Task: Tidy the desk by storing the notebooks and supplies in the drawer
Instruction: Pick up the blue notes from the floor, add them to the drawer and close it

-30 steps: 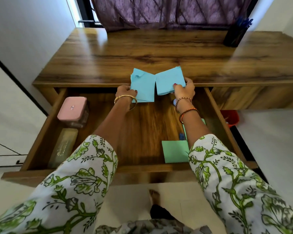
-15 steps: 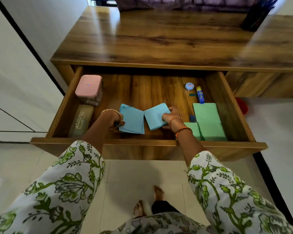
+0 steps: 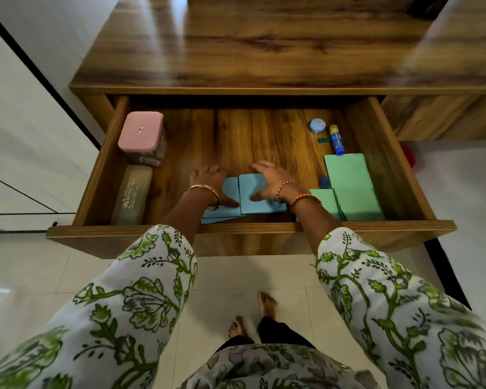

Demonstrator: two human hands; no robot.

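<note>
Both hands, left hand (image 3: 208, 179) and right hand (image 3: 270, 179), lay fingers spread on two light-blue paper notebooks (image 3: 254, 196) at 6 o'clock of the open wooden drawer (image 3: 387, 161); loose sheets risked sliding or fanning askew.

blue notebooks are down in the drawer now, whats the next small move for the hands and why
Probably lift both hands away. The two blue notebooks already lie flat on the drawer floor near its front, and the left hand and right hand rest on them with fingers spread, gripping nothing.
</note>
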